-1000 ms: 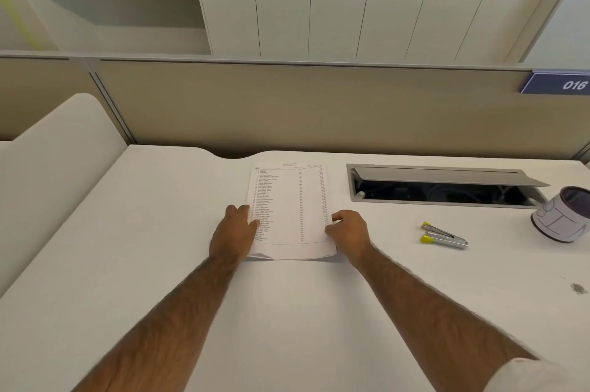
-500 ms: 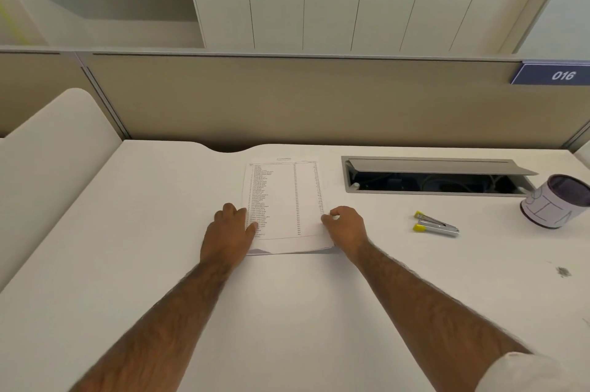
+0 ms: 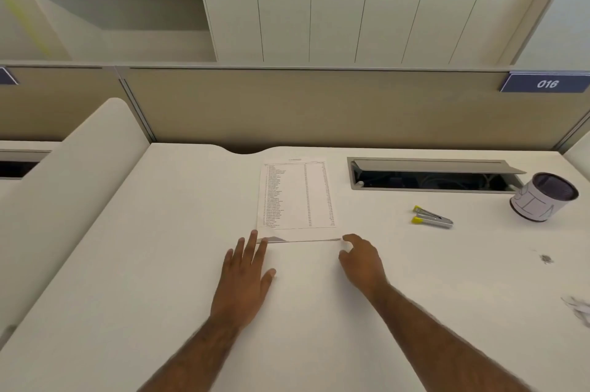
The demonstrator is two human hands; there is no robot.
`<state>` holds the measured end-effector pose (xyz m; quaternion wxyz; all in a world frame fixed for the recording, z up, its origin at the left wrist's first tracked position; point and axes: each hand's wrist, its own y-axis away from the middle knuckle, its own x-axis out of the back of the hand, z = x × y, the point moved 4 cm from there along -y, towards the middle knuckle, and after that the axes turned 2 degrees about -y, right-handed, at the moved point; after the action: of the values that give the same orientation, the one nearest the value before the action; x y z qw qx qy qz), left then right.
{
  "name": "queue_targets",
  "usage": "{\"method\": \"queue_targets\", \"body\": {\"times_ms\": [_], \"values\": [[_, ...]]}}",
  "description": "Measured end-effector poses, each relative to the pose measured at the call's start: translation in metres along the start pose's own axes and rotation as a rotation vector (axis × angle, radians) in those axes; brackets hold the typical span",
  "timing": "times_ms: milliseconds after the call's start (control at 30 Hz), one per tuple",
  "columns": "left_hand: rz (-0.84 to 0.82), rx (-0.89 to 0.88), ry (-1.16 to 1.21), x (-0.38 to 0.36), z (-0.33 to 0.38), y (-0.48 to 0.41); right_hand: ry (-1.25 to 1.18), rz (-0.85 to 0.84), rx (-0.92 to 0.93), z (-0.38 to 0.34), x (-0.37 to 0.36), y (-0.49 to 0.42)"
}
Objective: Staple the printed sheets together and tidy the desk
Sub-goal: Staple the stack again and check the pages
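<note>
Low in the centre of the frame the left hand lies flat and open on the desk, its fingertips just reaching the near left corner of the printed sheets; it grips nothing. To its right the right hand is loosely curled, thumb and forefinger apart at the near right corner of the stack, touching or almost touching the edge but not clearly pinching it. The sheets lie in the middle of the frame, long side running away from the person, and along their near edge a darker sliver shows at the left, which suggests the lower pages are not squared under the top one. That is the main risk: if the stack is stapled as it lies, the pages would be bound crooked, and with neither hand pressing down, a nudge could fan them further. The stapler sits right of centre, well apart from the paper, so reaching for it means letting go of that side of the stack. Farther right a cup stands near the desk edge beside the open cable hatch; a careless sweep could knock it over or push something into the hatch. A small dark speck and crumpled paper at the right edge wait for tidying.
</note>
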<state>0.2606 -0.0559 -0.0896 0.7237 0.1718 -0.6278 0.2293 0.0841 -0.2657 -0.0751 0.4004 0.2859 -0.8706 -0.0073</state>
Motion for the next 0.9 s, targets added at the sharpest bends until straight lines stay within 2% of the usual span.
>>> {"method": "queue_targets", "body": {"times_ms": [133, 300, 533, 667, 900], "values": [[0.003, -0.069, -0.064, 0.001, 0.01, -0.015, 0.24, -0.081, 0.06, -0.017, -0.007, 0.012], [-0.107, -0.088, -0.107, -0.012, 0.008, -0.027, 0.388, -0.103, 0.065, -0.025, -0.013, 0.018], [-0.172, -0.066, -0.053, -0.02, -0.005, -0.02, 0.385, -0.121, 0.065, -0.023, -0.014, 0.017], [-0.141, -0.06, -0.028, -0.013, -0.006, -0.013, 0.353, -0.127, 0.082, -0.016, -0.01, 0.029], [-0.066, -0.076, 0.046, -0.002, 0.036, 0.043, 0.212, -0.084, 0.138, 0.036, 0.016, 0.121]]}}
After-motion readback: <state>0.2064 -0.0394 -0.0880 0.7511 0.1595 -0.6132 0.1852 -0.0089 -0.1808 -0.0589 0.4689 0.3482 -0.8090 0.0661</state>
